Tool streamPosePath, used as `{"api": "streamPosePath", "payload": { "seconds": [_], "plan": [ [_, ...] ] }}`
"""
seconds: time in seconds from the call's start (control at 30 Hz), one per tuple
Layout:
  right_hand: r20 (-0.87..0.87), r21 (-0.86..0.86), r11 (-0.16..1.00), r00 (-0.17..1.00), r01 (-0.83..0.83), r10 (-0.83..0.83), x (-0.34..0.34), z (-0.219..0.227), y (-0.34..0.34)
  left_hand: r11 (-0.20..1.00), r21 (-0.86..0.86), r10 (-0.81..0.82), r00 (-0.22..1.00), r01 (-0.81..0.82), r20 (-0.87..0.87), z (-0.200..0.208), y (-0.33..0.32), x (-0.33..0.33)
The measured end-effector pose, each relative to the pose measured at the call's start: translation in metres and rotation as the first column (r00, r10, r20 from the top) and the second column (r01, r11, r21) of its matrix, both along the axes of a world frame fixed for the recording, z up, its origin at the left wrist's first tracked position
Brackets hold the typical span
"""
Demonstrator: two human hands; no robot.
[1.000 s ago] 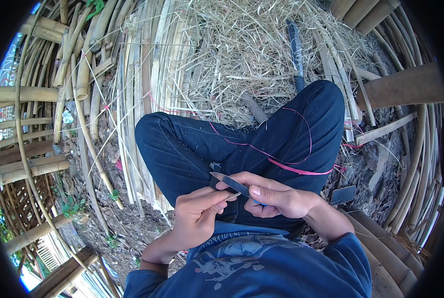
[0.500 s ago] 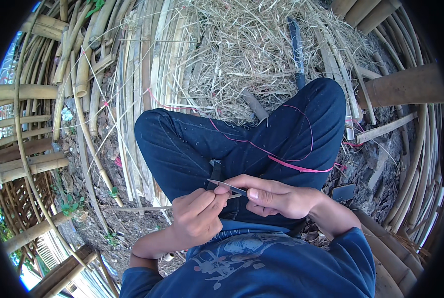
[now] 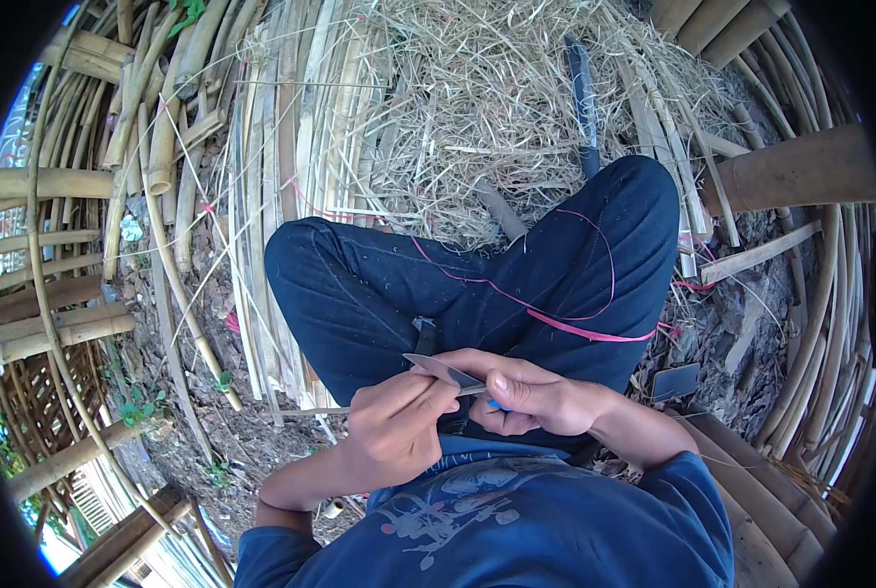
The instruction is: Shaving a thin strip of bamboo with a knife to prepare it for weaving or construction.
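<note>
Over my lap, my right hand (image 3: pixel 531 394) grips a small knife (image 3: pixel 445 372), its flat blade pointing left across the fingertips of my left hand. A bit of blue shows beneath my right thumb. My left hand (image 3: pixel 399 419) is closed around a thin bamboo strip (image 3: pixel 312 412), whose one end sticks out to the left. Where blade and strip meet is partly hidden by my fingers. Pink plastic ribbon (image 3: pixel 595 333) lies across my crossed legs in dark trousers (image 3: pixel 359 284).
Beyond my knees lies a heap of bamboo shavings (image 3: pixel 477 108), with a long dark blade (image 3: pixel 583 98) resting on it. Split bamboo strips (image 3: pixel 300 127) lie to the left. A dark flat rectangular object (image 3: pixel 675 382) is by my right side. Bamboo poles (image 3: pixel 800 176) stand around.
My right hand has shifted slightly left, and the knife blade has turned to show more of its flat side. Less of the strip sticks out on the left.
</note>
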State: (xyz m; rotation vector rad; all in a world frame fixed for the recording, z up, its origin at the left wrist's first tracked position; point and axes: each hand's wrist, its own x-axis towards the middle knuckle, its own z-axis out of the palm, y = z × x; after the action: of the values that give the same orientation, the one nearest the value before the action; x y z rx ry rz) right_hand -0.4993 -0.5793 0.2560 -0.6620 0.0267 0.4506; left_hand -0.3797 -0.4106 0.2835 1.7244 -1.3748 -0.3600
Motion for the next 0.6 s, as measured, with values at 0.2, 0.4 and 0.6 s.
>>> {"api": "streamPosePath", "payload": {
  "seconds": [0.2, 0.4, 0.6],
  "plan": [
    [0.042, 0.017, 0.998, 0.997, 0.06, -0.061, 0.005, -0.003, 0.003, 0.996, 0.064, 0.059, 0.996, -0.055, -0.066, 0.009, -0.003, 0.002],
    [0.097, 0.022, 0.997, 0.992, 0.078, -0.08, 0.005, 0.0, 0.001, 0.998, 0.017, 0.067, 0.997, -0.066, -0.04, 0.008, -0.002, -0.001],
    [0.057, -0.002, 0.991, 0.99, 0.131, -0.131, 0.001, 0.002, 0.003, 0.993, -0.081, 0.078, 0.996, -0.081, -0.033, 0.0, -0.001, -0.003]
  ]
}}
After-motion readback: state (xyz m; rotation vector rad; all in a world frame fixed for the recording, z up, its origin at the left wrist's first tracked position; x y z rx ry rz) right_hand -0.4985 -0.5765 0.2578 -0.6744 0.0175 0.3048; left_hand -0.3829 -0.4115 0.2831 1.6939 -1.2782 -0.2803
